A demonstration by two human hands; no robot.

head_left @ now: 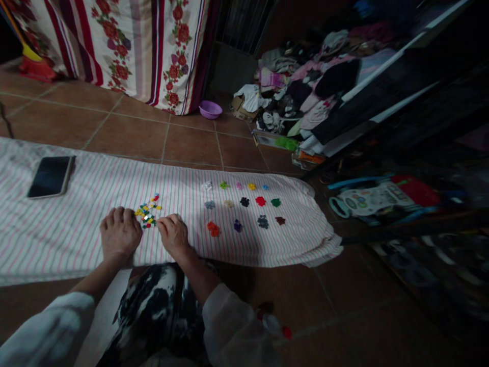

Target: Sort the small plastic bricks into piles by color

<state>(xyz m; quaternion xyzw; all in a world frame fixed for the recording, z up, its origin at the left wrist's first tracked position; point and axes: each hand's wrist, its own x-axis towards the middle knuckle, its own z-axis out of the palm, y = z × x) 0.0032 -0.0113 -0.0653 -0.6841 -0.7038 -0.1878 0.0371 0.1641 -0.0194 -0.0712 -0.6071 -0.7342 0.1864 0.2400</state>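
Observation:
A mixed pile of small coloured pieces (147, 213) lies on the striped cloth (87, 219) between my two hands. My left hand (120, 230) rests palm down at the pile's left edge, fingers lying flat. On the pile's right side, my right hand (173, 233) has its fingers drawn together by the pieces; anything between the fingertips is too small to make out. Farther right, small heaps sorted by colour lie in three rows, among them an orange heap (213, 229), a red heap (260, 201), a black heap (244, 202) and a green heap (275, 202).
A phone (51, 176) lies on the cloth at the left. Beyond the cloth are a purple basin (210, 109), a floral curtain (141, 51) and heaped clothes (301, 86). A colourful plastic item (374, 199) stands off the right end.

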